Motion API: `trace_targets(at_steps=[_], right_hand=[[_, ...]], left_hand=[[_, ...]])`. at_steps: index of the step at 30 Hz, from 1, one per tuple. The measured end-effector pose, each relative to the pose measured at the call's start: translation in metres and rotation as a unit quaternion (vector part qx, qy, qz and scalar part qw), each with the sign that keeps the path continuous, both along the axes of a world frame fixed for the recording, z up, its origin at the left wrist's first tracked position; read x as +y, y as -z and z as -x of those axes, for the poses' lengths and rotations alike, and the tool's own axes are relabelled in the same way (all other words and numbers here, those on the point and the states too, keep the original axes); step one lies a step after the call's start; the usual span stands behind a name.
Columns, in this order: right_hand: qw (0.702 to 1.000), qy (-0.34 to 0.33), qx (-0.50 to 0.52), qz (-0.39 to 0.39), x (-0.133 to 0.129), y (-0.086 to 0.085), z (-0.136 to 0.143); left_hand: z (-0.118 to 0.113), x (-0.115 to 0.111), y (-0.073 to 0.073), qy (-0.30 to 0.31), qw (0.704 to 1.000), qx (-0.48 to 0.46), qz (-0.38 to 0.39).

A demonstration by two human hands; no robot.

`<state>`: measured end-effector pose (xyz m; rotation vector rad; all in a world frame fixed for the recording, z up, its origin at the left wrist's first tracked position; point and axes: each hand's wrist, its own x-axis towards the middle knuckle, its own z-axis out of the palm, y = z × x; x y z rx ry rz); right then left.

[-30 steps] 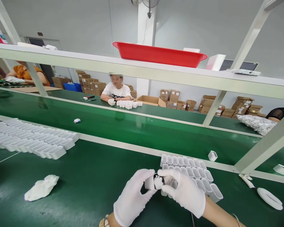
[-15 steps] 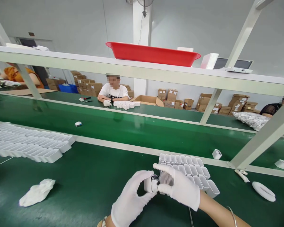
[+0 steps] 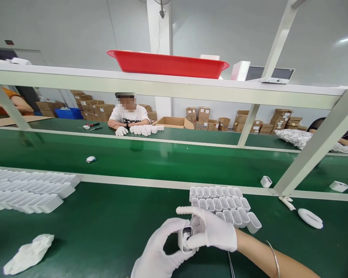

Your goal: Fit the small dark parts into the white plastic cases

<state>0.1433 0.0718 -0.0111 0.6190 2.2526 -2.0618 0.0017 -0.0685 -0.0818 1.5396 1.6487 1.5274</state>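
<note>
My left hand (image 3: 158,249), in a white glove, is wrapped round a small white plastic housing (image 3: 180,241). Its open end shows a dark part inside and tilts up towards the camera. My right hand (image 3: 217,230), gloved too, has its thumb at that opening and its index finger stretched out above; its other fingers are partly hidden behind the housing. Just beyond my hands stand rows of similar white open-topped housings (image 3: 232,203). A thin metal tool (image 3: 231,264) lies under my right wrist, mostly hidden.
White housings (image 3: 48,202) fill the left side; a crumpled white glove (image 3: 30,253) lies nearer. At right are a white ring-shaped piece (image 3: 310,218) and a slanted post (image 3: 316,143). A red tray (image 3: 168,65) rests on the shelf. Across the bench a person (image 3: 129,116) sits.
The view has shifted right. My right thumb has come in onto the opening of the housing, which now faces the camera more. My left hand keeps its hold.
</note>
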Motion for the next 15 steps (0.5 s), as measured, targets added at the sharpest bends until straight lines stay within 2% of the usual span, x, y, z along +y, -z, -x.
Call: trace_targets(at_steps=[6,11,15], right_hand=[[0.999,0.033,0.012,0.027,-0.006,0.008,0.004],[0.999,0.041,0.022,-0.028,-0.009,0.004,0.002],[0.996,0.002,0.01,-0.093,-0.007,-0.003,0.0]], left_hand=[[0.003,0.002,0.007,0.0,1.0,0.016,-0.016],[0.004,0.002,0.007,-0.004,0.999,0.017,-0.039],[0.003,0.001,0.006,-0.021,0.999,0.022,-0.019]])
